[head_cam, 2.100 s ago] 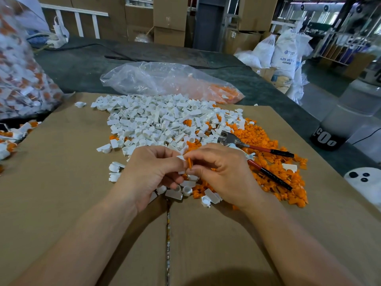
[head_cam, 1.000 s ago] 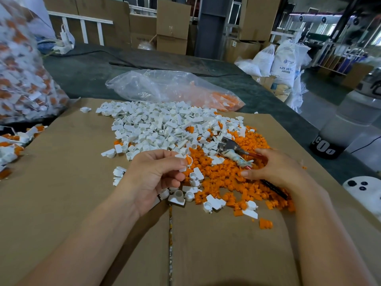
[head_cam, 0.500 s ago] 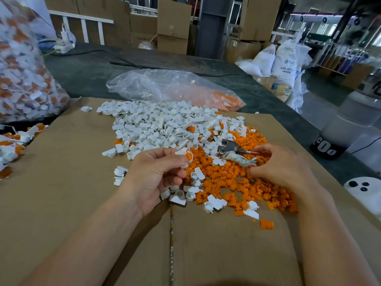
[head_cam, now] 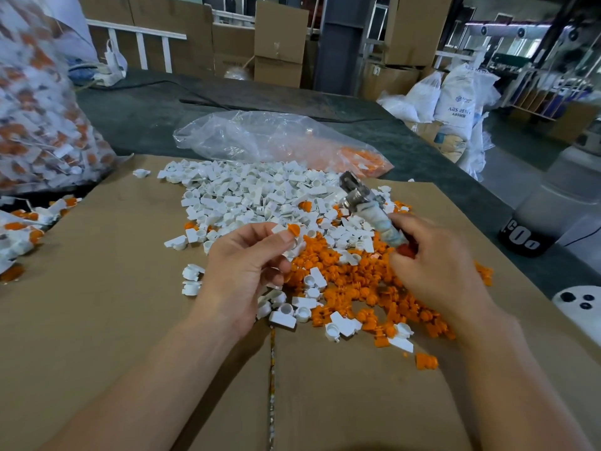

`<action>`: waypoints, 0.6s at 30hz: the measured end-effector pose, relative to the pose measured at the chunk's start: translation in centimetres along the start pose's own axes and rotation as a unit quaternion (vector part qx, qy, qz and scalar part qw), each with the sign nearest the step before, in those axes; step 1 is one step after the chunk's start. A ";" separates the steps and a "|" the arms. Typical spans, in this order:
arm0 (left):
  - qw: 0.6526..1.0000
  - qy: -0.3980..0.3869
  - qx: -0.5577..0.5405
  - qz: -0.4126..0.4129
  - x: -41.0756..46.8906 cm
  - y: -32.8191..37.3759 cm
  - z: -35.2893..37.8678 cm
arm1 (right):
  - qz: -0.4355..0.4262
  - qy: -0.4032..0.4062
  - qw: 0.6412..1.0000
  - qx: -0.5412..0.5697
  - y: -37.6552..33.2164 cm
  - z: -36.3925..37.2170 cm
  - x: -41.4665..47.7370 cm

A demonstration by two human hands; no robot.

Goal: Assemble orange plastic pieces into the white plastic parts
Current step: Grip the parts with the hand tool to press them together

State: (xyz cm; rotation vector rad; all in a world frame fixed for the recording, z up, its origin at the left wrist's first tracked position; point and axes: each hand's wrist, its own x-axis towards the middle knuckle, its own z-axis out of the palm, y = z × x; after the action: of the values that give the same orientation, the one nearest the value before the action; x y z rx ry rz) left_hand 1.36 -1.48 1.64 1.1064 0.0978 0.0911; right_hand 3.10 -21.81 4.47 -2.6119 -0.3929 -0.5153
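The left hand pinches a small white plastic part with an orange plastic piece seated in it between thumb and fingertips, held just above the brown cardboard sheet that covers the tabletop. The right hand is closed around the red handles of a pair of metal pliers, whose cloth-wrapped neck and steel head angle up and away toward the left hand's fingertips without touching them. Between and beneath both hands spreads a heap of loose orange plastic pieces; beyond the hands lies a broader heap of loose white plastic parts. Farther off, past the white heap, rests a crumpled clear plastic bag with orange pieces in its right end.
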 end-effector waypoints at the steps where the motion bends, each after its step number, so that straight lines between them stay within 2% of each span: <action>1: 1.000 0.002 -0.002 0.006 0.0 0.0 0.0 | -0.006 0.007 1.000 0.012 -0.2 0.1 0.0; 5: 1.000 0.011 -0.009 0.027 0.0 -0.1 0.1 | -0.037 0.005 0.999 0.033 -1.1 0.3 -0.4; 9: 0.998 0.021 -0.019 0.048 0.0 -0.1 0.1 | -0.058 -0.030 0.998 0.011 -1.5 1.1 -0.6; 18: 0.997 0.020 -0.018 0.079 -0.1 -0.3 0.3 | -0.056 -0.061 0.997 -0.006 -2.2 1.7 -0.8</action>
State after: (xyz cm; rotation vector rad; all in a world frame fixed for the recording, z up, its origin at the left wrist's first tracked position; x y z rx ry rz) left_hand 1.34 -1.93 1.49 1.0762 0.0452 0.2552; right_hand 2.08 -19.27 3.51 -2.6523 -0.5808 -0.3968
